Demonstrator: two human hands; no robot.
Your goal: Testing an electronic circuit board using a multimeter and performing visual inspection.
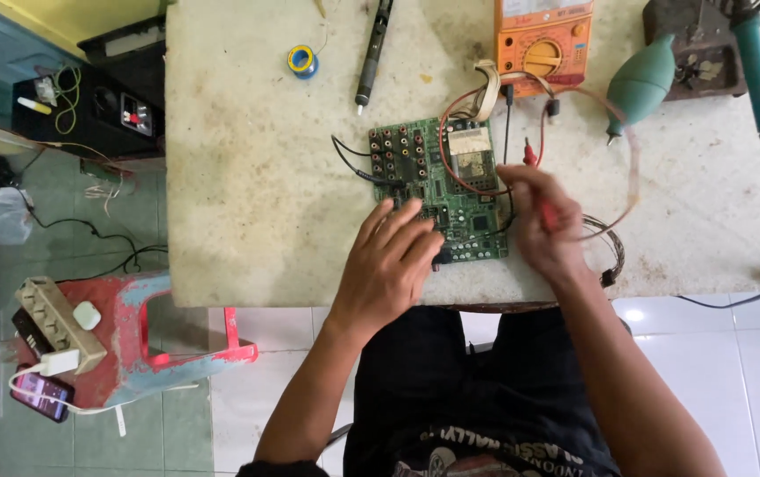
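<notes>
A green circuit board (433, 177) lies on a stained white worktable (256, 177), near its front edge. My left hand (389, 265) rests flat on the board's near left corner, fingers spread and holding nothing. My right hand (543, 221) is closed on a red test probe (530, 157) whose tip touches the board's right side. Red and black leads (566, 97) run from the probes to an orange multimeter (543, 40) at the back of the table.
Behind the board lie a blue-and-yellow solder spool (302, 61), a black pen-shaped tool (373, 53), a green rubber blower bulb (641, 84) and a teal-handled soldering iron (756, 66). A red stool (146, 344) on the left carries a power strip and a phone.
</notes>
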